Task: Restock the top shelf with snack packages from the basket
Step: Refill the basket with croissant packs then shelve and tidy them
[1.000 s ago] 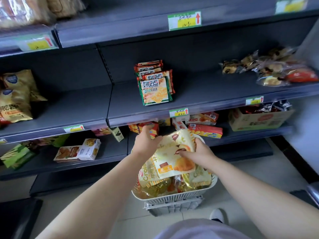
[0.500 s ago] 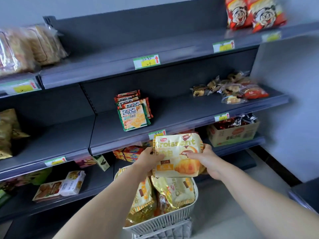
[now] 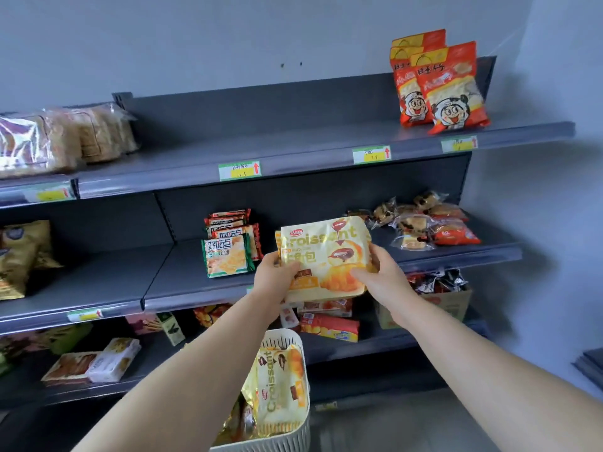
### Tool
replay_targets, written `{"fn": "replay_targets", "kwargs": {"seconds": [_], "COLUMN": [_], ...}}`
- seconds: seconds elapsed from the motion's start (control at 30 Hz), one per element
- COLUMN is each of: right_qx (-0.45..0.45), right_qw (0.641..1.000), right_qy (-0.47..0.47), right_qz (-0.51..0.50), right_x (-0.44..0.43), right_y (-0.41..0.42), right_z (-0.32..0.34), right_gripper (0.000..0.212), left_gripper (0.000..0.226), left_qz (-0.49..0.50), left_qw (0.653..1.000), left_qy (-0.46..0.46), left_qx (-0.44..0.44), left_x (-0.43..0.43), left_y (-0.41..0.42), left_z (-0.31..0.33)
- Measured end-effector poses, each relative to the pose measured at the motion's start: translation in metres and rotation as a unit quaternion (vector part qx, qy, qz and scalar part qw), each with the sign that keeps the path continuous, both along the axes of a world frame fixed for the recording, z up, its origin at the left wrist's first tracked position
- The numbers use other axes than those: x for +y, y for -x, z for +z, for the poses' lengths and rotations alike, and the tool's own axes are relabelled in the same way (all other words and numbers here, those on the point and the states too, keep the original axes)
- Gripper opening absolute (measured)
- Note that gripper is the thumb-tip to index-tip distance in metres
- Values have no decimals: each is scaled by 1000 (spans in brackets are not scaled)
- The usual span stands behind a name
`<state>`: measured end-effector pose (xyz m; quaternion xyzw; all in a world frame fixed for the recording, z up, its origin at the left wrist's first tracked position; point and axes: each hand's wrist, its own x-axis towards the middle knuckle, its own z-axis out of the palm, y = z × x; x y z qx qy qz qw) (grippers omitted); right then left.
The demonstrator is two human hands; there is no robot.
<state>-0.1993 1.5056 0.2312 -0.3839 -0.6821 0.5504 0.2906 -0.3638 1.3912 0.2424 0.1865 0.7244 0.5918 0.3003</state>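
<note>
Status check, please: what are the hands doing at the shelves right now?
Left hand and right hand grip croissant pack, fronting middle shelf. Top shelf not reached yet. Nothing in the way.

The light is soft and even, cool grey in tone, and bright on the wall (image 3: pixel 228 44) and the top shelf (image 3: pixel 293 145). I cannot tell where it comes from. Each shelf board shades the space beneath it, so the third shelf down (image 3: pixel 385 340) sits dim. A faint, soft shadow lies on the wall to the right of the shelving. The top shelf's front lip carries a pale sheen, and the clear wrappers of the bread loaves (image 3: pixel 58 141) glare white. The croissant pack (image 3: pixel 326 252) I hold shines mildly. Everything looks slightly soft, and the handwriting on the price tags (image 3: pixel 239 170) is smeared. Near the edges the shelves bow and tilt, and my forearms (image 3: pixel 195 370) stretch wide.
</note>
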Motion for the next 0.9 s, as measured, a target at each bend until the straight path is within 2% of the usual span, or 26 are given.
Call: {"fn": "replay_targets", "kwargs": {"seconds": [0.07, 0.2, 0.4, 0.47, 0.57, 0.77, 0.9], "right_qx": [-3, -3, -4, -11, -36, -102, -40], "right_qw": [1000, 998, 991, 984, 969, 932, 950], "right_qy": [-26, -62, -124, -163, -220, -300, -270], "right_qz": [-3, -26, -49, -69, -110, -174, -152], "right_x": [11, 31, 62, 72, 89, 127, 163], "right_y": [-5, -8, 5, 14, 26, 39, 63], "right_z": [12, 40, 84, 100, 125, 167, 184], "right_gripper": [67, 63, 48, 39, 28, 45, 48], "left_gripper": [28, 47, 44, 38, 41, 50, 54], "left_qz": [15, 26, 31, 25, 2, -26, -44], "left_qw": [1000, 998, 994, 992, 987, 973, 969], "left_qy": [-21, -48, -76, -95, -137, -164, -134], "left_qx": [8, 38, 67, 81, 90, 157, 202], "left_x": [9, 28, 58, 70, 91, 142, 173], "left_y": [-9, -21, -19, -13, 0, 26, 47], "left_z": [16, 47, 96, 112, 138, 183, 200]}}
